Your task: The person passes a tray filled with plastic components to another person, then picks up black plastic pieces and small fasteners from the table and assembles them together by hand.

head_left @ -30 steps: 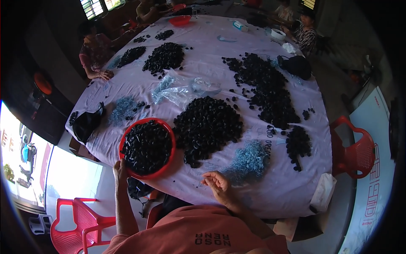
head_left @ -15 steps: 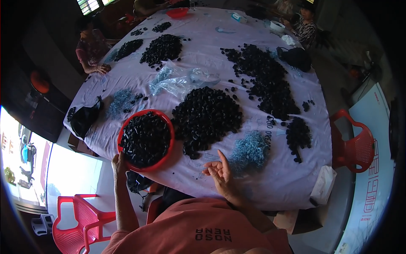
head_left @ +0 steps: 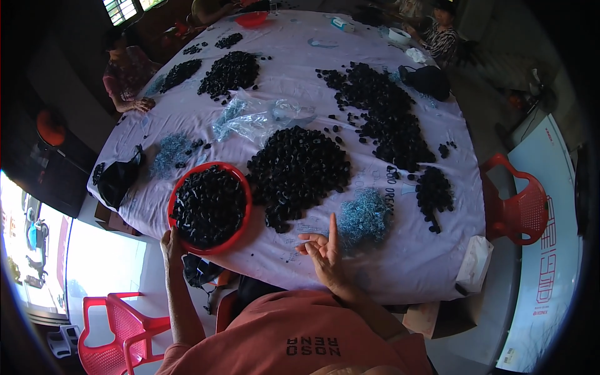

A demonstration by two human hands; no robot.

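My left hand (head_left: 169,244) grips the near left rim of a red plastic basin (head_left: 249,210), its fingers partly hidden by the rim. Small black ring-like parts (head_left: 209,206) fill the basin, which sits at the table's near left edge. My right hand (head_left: 325,255) hovers over the cloth with its index finger stretched out and the other fingers loosely bent; I see nothing in it. Just right of it lies a heap of tiny bluish pieces (head_left: 365,215), too small to name. A large heap of black parts (head_left: 299,175) spreads beyond my hands, right of the basin.
More black heaps (head_left: 231,74) cover the pale tablecloth (head_left: 300,75), around a clear plastic bag (head_left: 259,119). A black bag (head_left: 122,178) lies left. Several people sit at the far sides. Red chairs (head_left: 519,200) stand right and lower left; a tissue pack (head_left: 475,262) lies at the near right corner.
The whole view has shifted slightly, so the table sits a little farther left. My right index finger points straighter up, while my left hand stays on the basin's rim.
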